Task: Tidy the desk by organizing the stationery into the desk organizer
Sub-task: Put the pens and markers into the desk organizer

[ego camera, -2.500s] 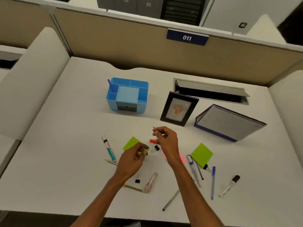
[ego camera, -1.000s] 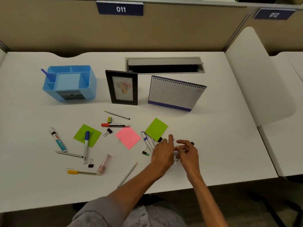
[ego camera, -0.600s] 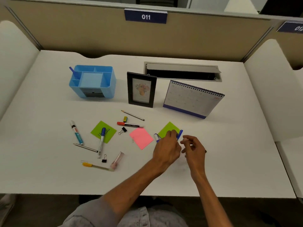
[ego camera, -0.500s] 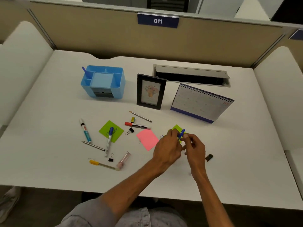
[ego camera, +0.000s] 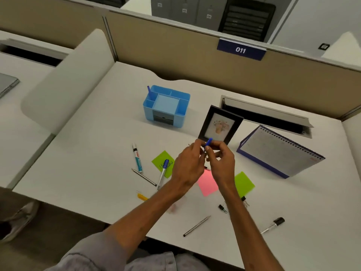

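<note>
"Which part of the tidy-up is this?"

"A pick-up, I'd say, with the drop-off not yet begun. Both hands are raised off the desk (ego camera: 88, 153), just in front of the photo frame (ego camera: 220, 124), and they meet over one blue pen (ego camera: 208, 142). The right hand (ego camera: 220, 163) pinches it between thumb and forefinger just below the cap. The left hand (ego camera: 187, 165) has its fingers curled in round the lower part, which I can't see from here."

"And the pen itself?"

"Slim, with the blue cap pointing up and tilted a little to the right. Only the cap end shows above the fingers. It looks light and stiff, easy to carry in one hand."

"Where does it go?"

"Into the blue desk organizer (ego camera: 182, 114), well apart from the hands, towards the back left. A second blue pen (ego camera: 149, 90) already stands in its back-left corner slot. I'd guess this one belongs beside it: one hand lets go, the other carries it over, turns it upright and drops it in."

"Much left after that?"

"Plenty, I reckon. A teal marker (ego camera: 137, 159), a blue-capped marker (ego camera: 163, 173) on a green sticky note (ego camera: 159, 160), a pink sticky note (ego camera: 208, 184), a binder clip (ego camera: 222, 208) and a silver pen (ego camera: 196, 225) lie loose on the desk."
</note>
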Demonstrator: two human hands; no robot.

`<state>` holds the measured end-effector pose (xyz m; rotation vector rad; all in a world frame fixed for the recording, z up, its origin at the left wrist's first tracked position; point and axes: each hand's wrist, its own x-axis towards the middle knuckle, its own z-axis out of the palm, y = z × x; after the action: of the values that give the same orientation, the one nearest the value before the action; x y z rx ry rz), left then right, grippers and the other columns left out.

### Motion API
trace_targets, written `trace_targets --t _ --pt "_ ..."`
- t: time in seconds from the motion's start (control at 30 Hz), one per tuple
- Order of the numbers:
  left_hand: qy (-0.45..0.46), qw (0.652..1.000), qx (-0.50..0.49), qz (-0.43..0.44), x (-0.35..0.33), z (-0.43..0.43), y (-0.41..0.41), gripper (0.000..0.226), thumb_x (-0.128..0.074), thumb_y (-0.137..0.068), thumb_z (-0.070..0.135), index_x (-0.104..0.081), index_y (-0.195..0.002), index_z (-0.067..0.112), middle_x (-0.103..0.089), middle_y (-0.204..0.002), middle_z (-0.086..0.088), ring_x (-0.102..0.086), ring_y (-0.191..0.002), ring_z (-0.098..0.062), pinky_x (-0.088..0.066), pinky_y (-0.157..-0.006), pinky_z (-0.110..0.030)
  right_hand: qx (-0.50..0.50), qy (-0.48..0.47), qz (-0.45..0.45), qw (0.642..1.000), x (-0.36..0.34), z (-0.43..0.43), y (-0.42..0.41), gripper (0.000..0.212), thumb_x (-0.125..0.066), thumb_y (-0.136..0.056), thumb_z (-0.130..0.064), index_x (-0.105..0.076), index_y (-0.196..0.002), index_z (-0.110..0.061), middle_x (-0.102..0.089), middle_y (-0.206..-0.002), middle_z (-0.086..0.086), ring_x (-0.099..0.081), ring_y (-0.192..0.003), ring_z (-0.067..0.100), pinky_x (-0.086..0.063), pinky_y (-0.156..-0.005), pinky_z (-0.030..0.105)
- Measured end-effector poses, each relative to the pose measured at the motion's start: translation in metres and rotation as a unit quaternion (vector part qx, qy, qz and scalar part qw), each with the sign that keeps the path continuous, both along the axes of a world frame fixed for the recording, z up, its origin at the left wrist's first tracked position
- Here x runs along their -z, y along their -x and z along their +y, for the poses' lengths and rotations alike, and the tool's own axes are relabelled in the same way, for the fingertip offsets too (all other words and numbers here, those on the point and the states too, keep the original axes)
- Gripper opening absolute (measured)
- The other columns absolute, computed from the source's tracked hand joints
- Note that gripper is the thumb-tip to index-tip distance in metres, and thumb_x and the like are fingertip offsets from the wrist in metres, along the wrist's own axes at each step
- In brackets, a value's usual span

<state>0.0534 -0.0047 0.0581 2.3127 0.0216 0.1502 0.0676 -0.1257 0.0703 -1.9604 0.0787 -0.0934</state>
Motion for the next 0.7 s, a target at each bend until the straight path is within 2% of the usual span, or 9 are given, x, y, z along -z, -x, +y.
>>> trace_targets --t 0.1,0.23,0.4,0.47,0.53,0.7 --pt "0.017 0.999 -0.029 0.0 -0.003 0.032 -0.012 0.028 -0.059 -0.107 0.034 -0.049 -0.132 0.031 -0.07 -0.12 0.006 -0.072 -0.098 -0.015 -0.065 -0.08 -0.037 -0.028 0.002 -0.02 0.999 -0.01 0.035 -0.02 0.01 -0.07 -0.099 -0.019 -0.068 -0.109 -0.022 -0.071 -0.101 -0.011 -0.066 -0.085 0.008 -0.051 -0.073 0.017" --pt "0.035 0.997 -0.074 0.001 0.0 0.083 -0.022 0.038 -0.06 -0.105 0.038 -0.045 -0.14 0.033 -0.065 -0.13 0.009 -0.066 -0.107 -0.009 -0.055 -0.083 -0.025 -0.036 0.013 -0.039 0.999 -0.014 0.086 -0.055 0.01 -0.073 -0.097 -0.021 -0.066 -0.104 -0.021 -0.069 -0.095 -0.012 -0.065 -0.087 0.006 -0.049 -0.072 0.012" --pt "0.015 0.995 -0.093 0.013 0.012 0.145 -0.034 0.04 -0.061 -0.102 0.026 -0.046 -0.139 0.03 -0.063 -0.128 0.009 -0.063 -0.11 -0.013 -0.058 -0.086 -0.035 -0.018 0.018 -0.071 0.997 -0.027 0.146 -0.118 0.014 -0.072 -0.097 -0.024 -0.064 -0.107 -0.017 -0.07 -0.102 -0.006 -0.066 -0.091 0.009 -0.05 -0.072 0.009" --pt "0.018 0.995 -0.098 0.023 0.018 0.167 -0.035 0.041 -0.061 -0.101 0.025 -0.046 -0.139 0.031 -0.062 -0.128 0.011 -0.062 -0.109 -0.011 -0.056 -0.084 -0.031 -0.012 0.027 -0.078 0.997 -0.033 0.171 -0.144 0.017 -0.071 -0.098 -0.025 -0.063 -0.111 -0.017 -0.07 -0.107 -0.004 -0.066 -0.096 0.01 -0.052 -0.075 0.012" --pt "0.022 0.994 -0.103 0.029 0.024 0.183 -0.033 0.041 -0.061 -0.101 0.023 -0.047 -0.138 0.031 -0.062 -0.127 0.011 -0.062 -0.107 -0.01 -0.053 -0.083 -0.028 -0.004 0.038 -0.079 0.996 -0.034 0.192 -0.169 0.018 -0.071 -0.099 -0.027 -0.062 -0.113 -0.018 -0.07 -0.108 -0.003 -0.067 -0.099 0.012 -0.056 -0.081 0.02" --pt "0.028 0.993 -0.109 0.049 0.041 0.222 -0.037 0.041 -0.06 -0.1 0.02 -0.047 -0.137 0.032 -0.062 -0.124 0.013 -0.062 -0.103 -0.009 -0.055 -0.082 -0.031 -0.004 0.075 -0.098 0.992 -0.019 0.24 -0.221 0.015 -0.07 -0.1 -0.027 -0.064 -0.111 -0.018 -0.072 -0.104 -0.005 -0.069 -0.092 0.012 -0.063 -0.082 0.03"
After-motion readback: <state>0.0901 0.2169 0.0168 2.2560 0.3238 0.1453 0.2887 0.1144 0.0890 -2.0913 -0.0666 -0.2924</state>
